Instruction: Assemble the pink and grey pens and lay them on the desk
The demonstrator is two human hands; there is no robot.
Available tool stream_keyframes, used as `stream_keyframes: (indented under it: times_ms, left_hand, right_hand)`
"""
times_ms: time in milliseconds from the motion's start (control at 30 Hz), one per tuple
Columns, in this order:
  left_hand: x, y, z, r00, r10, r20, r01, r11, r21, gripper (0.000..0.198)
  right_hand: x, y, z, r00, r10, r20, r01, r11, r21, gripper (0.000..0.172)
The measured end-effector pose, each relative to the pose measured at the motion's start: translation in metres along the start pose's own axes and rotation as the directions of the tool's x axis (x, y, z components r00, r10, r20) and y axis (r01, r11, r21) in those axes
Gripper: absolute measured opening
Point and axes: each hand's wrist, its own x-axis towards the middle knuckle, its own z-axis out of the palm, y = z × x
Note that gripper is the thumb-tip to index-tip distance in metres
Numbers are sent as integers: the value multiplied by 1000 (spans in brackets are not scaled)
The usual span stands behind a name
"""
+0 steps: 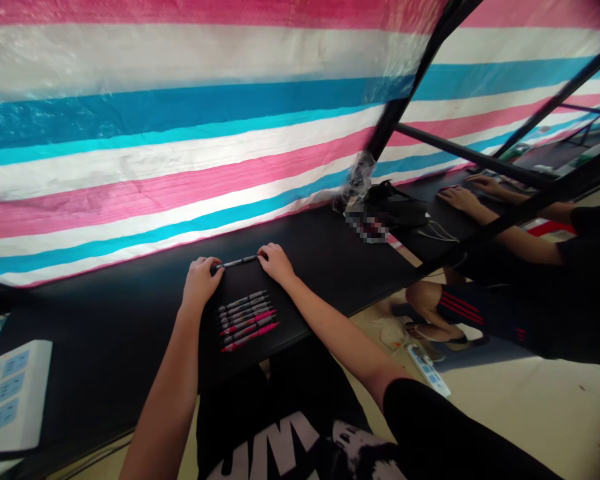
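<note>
A single dark pen (237,262) is held near the centre of the frame, slanting slightly up toward the right, above a group of pens laid on the black tabletop (130,327). Its left end is gripped by the left hand (203,279), with the fingers curled and the thumb brought against the barrel; its right end is pinched by the fingertips of the right hand (276,262), which is only slightly open. Whether the pen is lifted or rested on the surface cannot be told. Just below it, the row of pens (247,321) is set out side by side, nearly parallel, with grey ones toward the top and pink-marked ones toward the bottom. A white power strip (17,397) is seen at the lower left, and another, the floor strip (429,370), is placed at the lower right. At the right of centre, a black bag (397,205) is set beside crumpled clear plastic (359,180). Farther right, a co-worker's hands (459,199) are rested at the table. The upper frame is filled by a striped sheet (180,180), crossed at the right by black metal bars (473,155).
</note>
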Motion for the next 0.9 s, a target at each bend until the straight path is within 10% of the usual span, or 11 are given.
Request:
stream_keyframes:
  times_ms: [167, 400, 900]
  left_hand:
    - [-4, 17, -6, 995, 100, 12, -99, 992, -84, 22]
    - [-13, 57, -8, 847, 242, 472, -83, 939, -333, 26]
    - [-10, 51, -10, 843, 241, 481, -114, 954, -278, 20]
  right_hand:
    - [-3, -1, -6, 1000, 5, -16, -4, 999, 48, 10]
    - [-4, 1, -21, 995, 64, -73, -57, 994, 95, 14]
    - [-3, 4, -20, 995, 76, -60, -71, 993, 92, 17]
